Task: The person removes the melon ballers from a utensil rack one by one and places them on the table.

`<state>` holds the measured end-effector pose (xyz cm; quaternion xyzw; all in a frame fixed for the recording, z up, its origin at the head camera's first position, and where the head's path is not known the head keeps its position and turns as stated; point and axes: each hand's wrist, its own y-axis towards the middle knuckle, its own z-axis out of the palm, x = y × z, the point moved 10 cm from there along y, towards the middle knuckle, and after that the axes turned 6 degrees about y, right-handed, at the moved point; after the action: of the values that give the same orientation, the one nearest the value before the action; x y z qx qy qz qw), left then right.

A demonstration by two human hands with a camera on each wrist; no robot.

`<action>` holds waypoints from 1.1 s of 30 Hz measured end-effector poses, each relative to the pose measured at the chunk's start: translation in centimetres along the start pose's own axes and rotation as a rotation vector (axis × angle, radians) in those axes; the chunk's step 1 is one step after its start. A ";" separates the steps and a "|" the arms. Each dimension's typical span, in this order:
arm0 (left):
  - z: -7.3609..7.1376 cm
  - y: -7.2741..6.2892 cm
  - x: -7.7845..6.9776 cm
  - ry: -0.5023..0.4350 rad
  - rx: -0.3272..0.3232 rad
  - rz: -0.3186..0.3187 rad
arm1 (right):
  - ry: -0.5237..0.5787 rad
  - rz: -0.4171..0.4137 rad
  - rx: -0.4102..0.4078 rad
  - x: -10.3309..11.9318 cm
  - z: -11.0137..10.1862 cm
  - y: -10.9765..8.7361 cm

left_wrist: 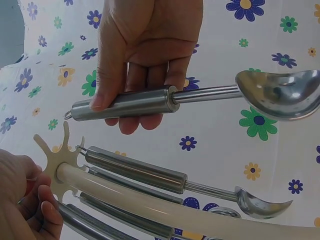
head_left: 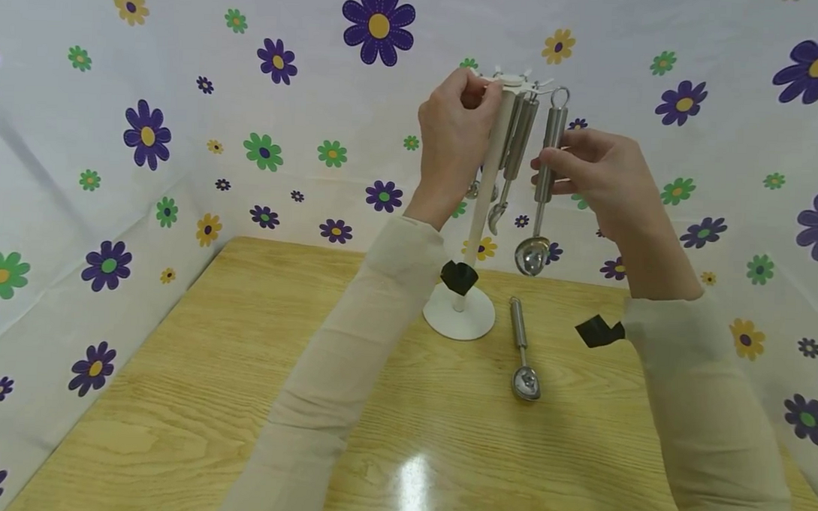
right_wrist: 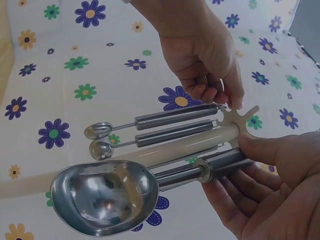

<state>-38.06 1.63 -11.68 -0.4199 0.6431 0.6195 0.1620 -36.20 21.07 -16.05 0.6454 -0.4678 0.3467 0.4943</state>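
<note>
My left hand pinches the hooked top of a pale utensil stand. An ice cream scoop with a steel handle is held between the thumb and fingers of my right hand, bowl downward. In the left wrist view the handle's end ring lies close to one hook; whether they touch I cannot tell. Several steel utensils hang from other hooks, including a scoop with a pointed bowl and two small round-ended scoops, one a small scoop. Part of the held handle is hidden behind the right thumb.
Another steel scoop lies on the wooden table, in front of the stand's round white base. A flower-patterned cloth hangs behind. One black piece shows by the right sleeve, another black piece before the pole.
</note>
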 end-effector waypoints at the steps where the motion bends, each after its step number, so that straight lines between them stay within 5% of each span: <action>1: 0.0 0.0 0.0 0.001 -0.001 0.001 | 0.001 0.003 -0.002 -0.1 -0.1 -0.1; 17: 0.1 0.0 0.1 0.006 0.002 0.000 | -0.047 0.048 -0.025 -1.8 -0.7 -0.5; 33: -0.1 -0.1 -0.1 0.005 -0.006 0.007 | -0.040 0.117 0.009 -6.5 -0.6 -1.2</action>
<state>-37.93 1.61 -11.67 -0.4196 0.6433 0.6209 0.1571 -37.11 23.46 -22.18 0.6258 -0.5130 0.3644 0.4609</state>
